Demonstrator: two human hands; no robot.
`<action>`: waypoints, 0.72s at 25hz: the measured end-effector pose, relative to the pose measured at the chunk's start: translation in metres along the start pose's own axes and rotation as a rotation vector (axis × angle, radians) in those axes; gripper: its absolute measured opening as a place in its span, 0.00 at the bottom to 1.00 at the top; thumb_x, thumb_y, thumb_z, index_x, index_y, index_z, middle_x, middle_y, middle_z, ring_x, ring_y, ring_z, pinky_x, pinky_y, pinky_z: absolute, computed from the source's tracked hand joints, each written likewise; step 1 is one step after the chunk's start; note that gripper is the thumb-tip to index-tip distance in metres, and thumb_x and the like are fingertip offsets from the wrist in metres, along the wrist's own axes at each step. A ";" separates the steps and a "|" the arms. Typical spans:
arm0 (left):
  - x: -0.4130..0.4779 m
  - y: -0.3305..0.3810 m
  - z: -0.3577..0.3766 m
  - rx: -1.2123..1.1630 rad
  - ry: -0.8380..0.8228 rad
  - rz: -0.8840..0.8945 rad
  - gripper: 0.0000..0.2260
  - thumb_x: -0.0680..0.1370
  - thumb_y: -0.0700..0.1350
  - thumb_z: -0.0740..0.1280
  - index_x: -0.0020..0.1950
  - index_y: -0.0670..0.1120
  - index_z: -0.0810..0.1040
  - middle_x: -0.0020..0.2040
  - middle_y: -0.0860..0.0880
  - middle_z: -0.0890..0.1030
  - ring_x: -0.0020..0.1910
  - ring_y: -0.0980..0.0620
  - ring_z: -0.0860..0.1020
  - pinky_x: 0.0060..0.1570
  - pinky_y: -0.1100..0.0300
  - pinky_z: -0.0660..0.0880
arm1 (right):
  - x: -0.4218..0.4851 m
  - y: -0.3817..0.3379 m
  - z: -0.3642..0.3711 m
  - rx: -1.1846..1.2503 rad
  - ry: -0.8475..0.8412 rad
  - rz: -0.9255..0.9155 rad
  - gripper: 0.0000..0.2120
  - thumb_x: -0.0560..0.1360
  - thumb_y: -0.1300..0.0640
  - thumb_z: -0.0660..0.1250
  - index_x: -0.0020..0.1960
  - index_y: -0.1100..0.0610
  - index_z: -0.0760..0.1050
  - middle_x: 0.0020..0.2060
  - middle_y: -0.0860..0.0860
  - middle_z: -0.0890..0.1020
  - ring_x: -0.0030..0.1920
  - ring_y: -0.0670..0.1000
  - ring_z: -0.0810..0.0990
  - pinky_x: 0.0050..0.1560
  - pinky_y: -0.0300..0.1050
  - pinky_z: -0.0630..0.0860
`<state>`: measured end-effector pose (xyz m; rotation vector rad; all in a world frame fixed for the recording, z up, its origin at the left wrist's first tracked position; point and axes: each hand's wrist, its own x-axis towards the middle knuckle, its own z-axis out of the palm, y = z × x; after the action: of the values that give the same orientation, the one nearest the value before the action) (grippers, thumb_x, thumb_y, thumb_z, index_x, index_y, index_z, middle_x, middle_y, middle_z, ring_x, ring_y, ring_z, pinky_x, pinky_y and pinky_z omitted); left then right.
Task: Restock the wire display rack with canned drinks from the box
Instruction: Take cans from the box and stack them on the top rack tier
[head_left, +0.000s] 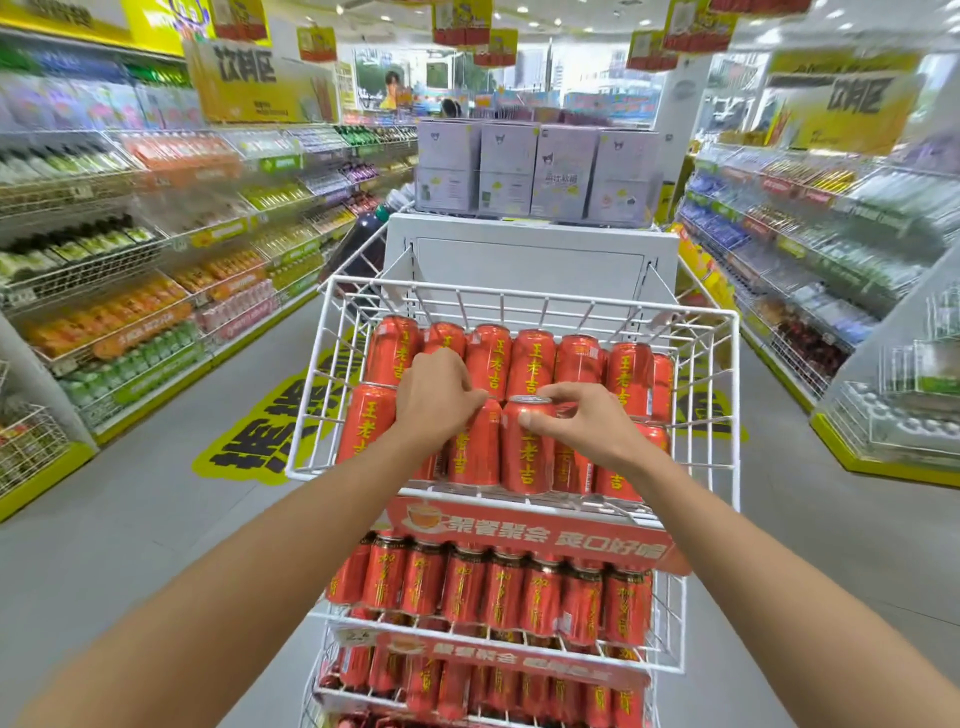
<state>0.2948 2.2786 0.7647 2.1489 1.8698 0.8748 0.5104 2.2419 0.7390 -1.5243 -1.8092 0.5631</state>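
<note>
A white wire display rack stands in front of me with several tiers of red cans with yellow lettering. Its top basket holds two rows of upright cans. My left hand rests over the top of a front-row can, fingers curled on it. My right hand pinches the rim of the neighbouring red can in the middle of the front row. More red cans fill the tier below. No box is in view.
Stacked pale purple cartons sit on a white unit behind the rack. Drink shelves line the left aisle and more shelves the right. A yellow floor sticker lies to the left on the grey floor.
</note>
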 end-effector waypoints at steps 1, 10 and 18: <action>0.003 -0.003 0.000 0.004 -0.002 0.019 0.13 0.69 0.54 0.78 0.34 0.45 0.84 0.35 0.46 0.85 0.42 0.44 0.84 0.40 0.53 0.80 | 0.001 0.001 0.002 -0.009 -0.003 -0.002 0.26 0.70 0.35 0.76 0.60 0.51 0.83 0.53 0.43 0.85 0.53 0.43 0.81 0.51 0.40 0.74; 0.005 -0.007 0.003 -0.027 -0.006 0.061 0.15 0.68 0.58 0.80 0.36 0.47 0.85 0.34 0.51 0.84 0.37 0.51 0.82 0.38 0.57 0.77 | 0.001 0.003 0.015 -0.011 0.069 0.078 0.30 0.72 0.37 0.75 0.66 0.55 0.82 0.59 0.47 0.85 0.60 0.48 0.81 0.60 0.46 0.77; 0.003 -0.009 0.001 -0.033 -0.006 0.082 0.15 0.69 0.58 0.79 0.37 0.48 0.86 0.34 0.52 0.84 0.37 0.52 0.82 0.37 0.57 0.77 | -0.005 -0.007 0.029 -0.018 0.212 0.095 0.30 0.75 0.39 0.73 0.70 0.57 0.79 0.64 0.52 0.82 0.63 0.51 0.80 0.62 0.44 0.76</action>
<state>0.2879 2.2834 0.7604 2.2202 1.7626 0.9071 0.4848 2.2386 0.7241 -1.6235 -1.5920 0.4134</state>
